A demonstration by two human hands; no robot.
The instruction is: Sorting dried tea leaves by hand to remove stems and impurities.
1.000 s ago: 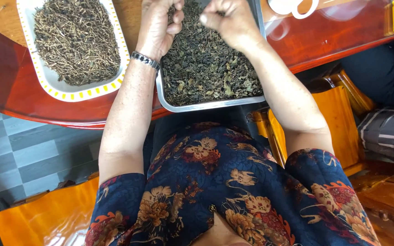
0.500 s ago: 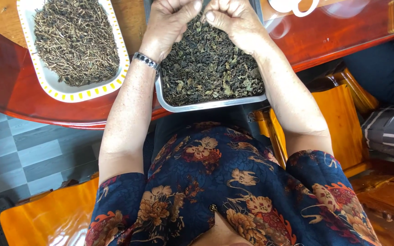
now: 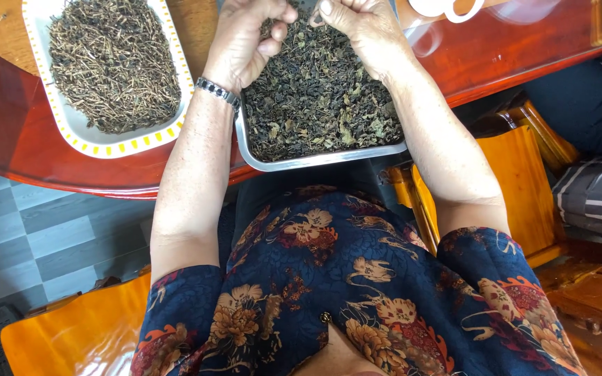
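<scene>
Since half a second earlier, both hands had barely shifted, staying bunched together over the far end of the metal tray (image 3: 329, 161).

Head view: the left hand (image 3: 245, 42) was curled loosely, fingers bent inward and pinching a small tuft of the dried dark leaves (image 3: 315, 104), its wrist wearing a metal bracelet (image 3: 216, 90). The right hand (image 3: 360, 28) was also half-closed, thumb against its fingers; whether it held leaves could not be told. The leaves filled the tray directly beneath and nearer than both hands. To the left, well apart, sat a white oblong dish (image 3: 92, 143) heaped with brown stems (image 3: 113, 63), on the red-brown table (image 3: 8, 132).
</scene>
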